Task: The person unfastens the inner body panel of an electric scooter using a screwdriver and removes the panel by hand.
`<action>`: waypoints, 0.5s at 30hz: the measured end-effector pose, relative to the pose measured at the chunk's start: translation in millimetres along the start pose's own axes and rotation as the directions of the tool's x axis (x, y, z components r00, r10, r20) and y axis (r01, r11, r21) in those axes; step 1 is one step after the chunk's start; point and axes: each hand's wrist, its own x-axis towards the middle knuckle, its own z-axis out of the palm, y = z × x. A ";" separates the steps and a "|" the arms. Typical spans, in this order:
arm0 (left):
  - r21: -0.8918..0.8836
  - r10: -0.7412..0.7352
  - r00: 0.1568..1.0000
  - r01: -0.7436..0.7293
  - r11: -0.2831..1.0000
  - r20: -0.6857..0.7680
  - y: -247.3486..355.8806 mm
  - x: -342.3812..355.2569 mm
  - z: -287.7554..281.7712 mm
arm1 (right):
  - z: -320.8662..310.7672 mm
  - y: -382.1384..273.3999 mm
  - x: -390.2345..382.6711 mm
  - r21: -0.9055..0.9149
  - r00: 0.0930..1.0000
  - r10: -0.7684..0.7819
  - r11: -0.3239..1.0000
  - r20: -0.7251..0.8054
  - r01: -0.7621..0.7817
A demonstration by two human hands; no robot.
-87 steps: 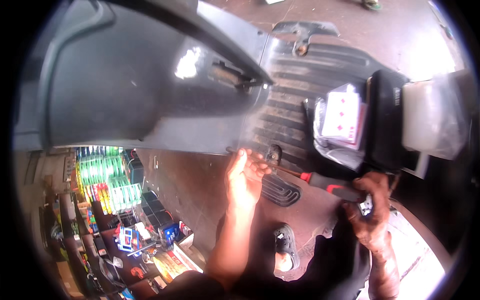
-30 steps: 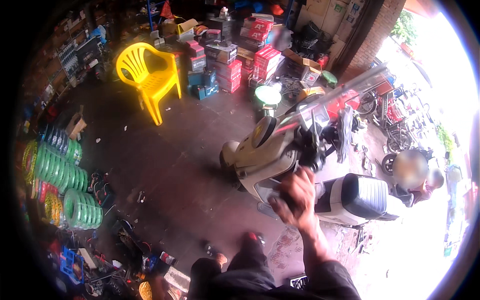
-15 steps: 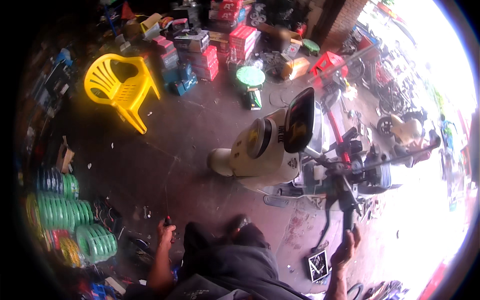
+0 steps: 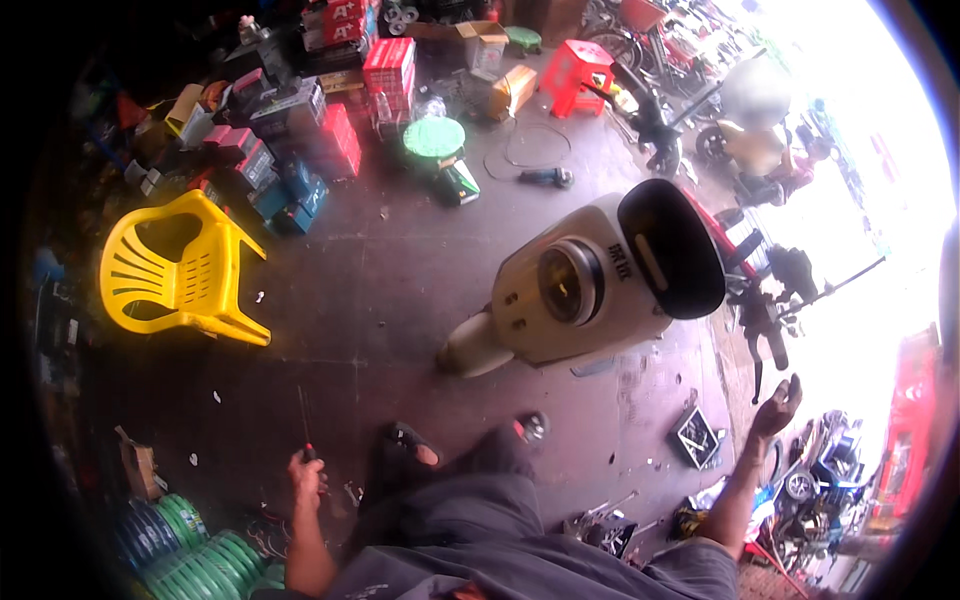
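At lower left my left hand (image 4: 307,478) is closed around a long screwdriver (image 4: 309,452) with a red-and-black handle, its thin shaft pointing up. My right hand (image 4: 775,408), at lower right, has loosely bent fingers apart, just below a black handlebar grip (image 4: 776,346); I see no clear contact. Before me stands a white scooter (image 4: 610,326) with a round headlamp (image 4: 566,282) and a large black mirror-like panel (image 4: 672,250) at its top. Its front wheel and mudguard (image 4: 480,345) point toward the left. The far end of the scooter is partly hidden behind its front.
A yellow chair (image 4: 185,260) stands left. Stacked boxes (image 4: 390,70), a green stool (image 4: 434,137), red stool (image 4: 572,80) and angle grinder (image 4: 543,177) are behind. Bundled tyres (image 4: 205,560) lie lower left, a parts tray (image 4: 694,437) right. Parked bikes and a blurred person (image 4: 800,165) are upper right.
I have risen from the footboard, the screwdriver passing from right hand to left. My right hand has since come off the handlebar. The view has turned, shifting the chair downward and left.
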 end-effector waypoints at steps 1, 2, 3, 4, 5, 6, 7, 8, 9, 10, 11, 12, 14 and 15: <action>-0.007 -0.036 0.999 0.036 0.999 -0.015 5.4 8.0 -18.2 | 0.6 -1.1 -25.7 0.023 0.994 0.092 0.996 -0.059 -0.091; -0.006 -0.060 0.998 0.060 0.998 -0.022 20.4 18.5 -31.6 | 4.8 -2.5 -61.5 0.050 0.973 0.193 0.981 -0.130 -0.188; -0.045 -0.096 0.994 0.094 0.995 -0.049 31.4 26.7 -38.3 | 14.9 24.2 -112.2 -0.345 0.987 -0.137 0.933 -0.083 0.100; -0.028 -0.091 0.995 0.090 0.996 -0.043 31.0 42.0 -50.2 | 34.6 12.8 -168.1 -0.092 0.982 0.181 0.978 -0.061 -0.186; -0.019 -0.102 0.994 0.101 0.995 -0.039 30.9 56.2 -62.3 | 48.6 -19.4 -224.9 0.151 0.885 0.464 0.873 0.041 -0.464; -0.018 -0.117 0.992 0.116 0.993 -0.043 31.9 66.3 -72.2 | 44.3 -40.0 -272.5 0.103 0.639 0.628 0.673 0.443 -0.733; -0.019 -0.096 0.995 0.096 0.995 -0.033 40.4 73.2 -68.7 | 41.4 -75.2 -319.1 0.112 0.465 0.652 0.507 0.599 -0.855; -0.019 -0.072 0.997 0.072 0.997 -0.019 55.1 77.4 -56.1 | 42.0 -82.8 -362.0 0.047 0.289 0.679 0.351 0.674 -0.935; -0.049 -0.076 0.997 0.077 0.996 0.022 70.1 80.5 -47.9 | 40.8 -107.9 -394.2 -0.086 0.228 0.676 0.398 0.701 -0.913; -0.073 -0.072 0.995 0.078 0.994 0.073 93.1 78.2 -35.7 | 40.3 -138.6 -411.4 -0.227 0.105 0.693 0.370 0.713 -0.901; -0.072 -0.031 0.993 0.040 0.997 0.118 109.9 82.0 -22.5 | 44.7 -136.9 -443.2 -0.222 0.190 0.649 0.498 0.737 -0.839; -0.073 0.011 0.987 0.001 0.997 0.162 125.2 88.4 -12.1 | 55.8 -124.0 -472.6 -0.242 0.238 0.558 0.651 0.795 -0.719; -0.002 0.066 0.983 -0.067 0.998 0.170 149.9 106.0 -7.0 | 78.5 -189.7 -452.7 -0.206 0.301 0.412 0.821 0.860 -0.533; 0.061 0.111 0.971 -0.126 0.990 0.212 165.5 116.2 -1.2 | 93.3 -210.9 -435.0 -0.169 0.322 0.343 0.870 0.882 -0.464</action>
